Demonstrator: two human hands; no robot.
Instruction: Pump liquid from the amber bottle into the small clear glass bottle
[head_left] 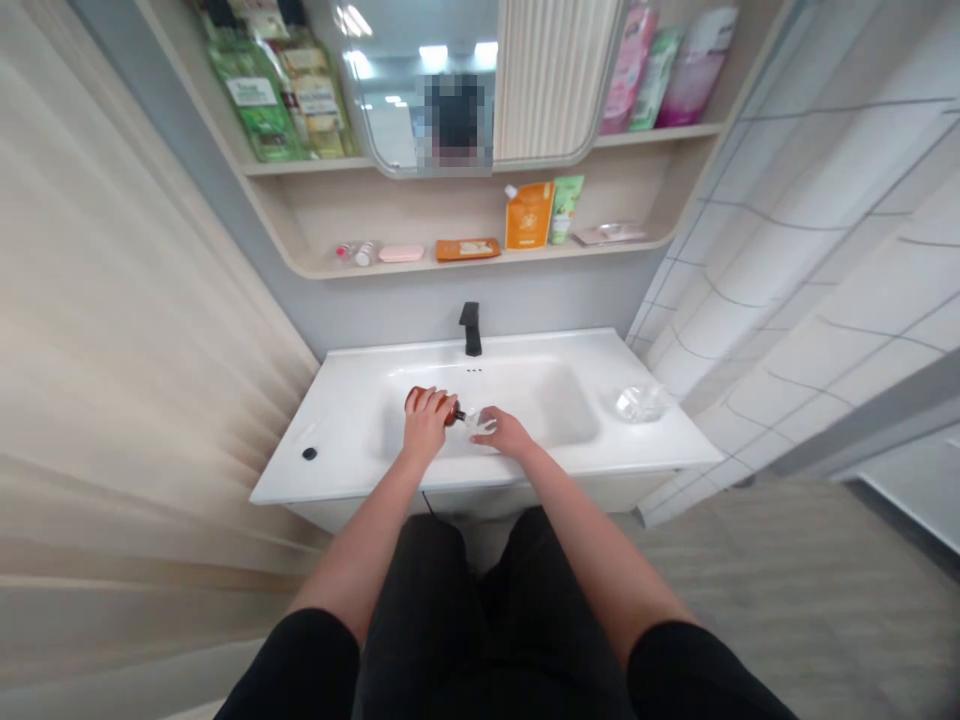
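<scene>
Over the white sink basin [559,405], my left hand [426,425] is wrapped round a brown bottle [414,398]. The bottle is tipped nearly on its side, its dark neck pointing right. Just right of that neck, my right hand [506,432] holds a small clear cup [481,421] by its side. The neck meets or overlaps the cup's mouth; whether they touch I cannot tell. What the cup contains is too small to make out.
A black faucet [471,330] stands behind the basin. On the counter are a small black cap [309,454] at left and a crumpled clear plastic item [641,403] at right. Above hangs a shelf [322,262] with bottles, an orange pouch [529,216] and a mirror [390,90].
</scene>
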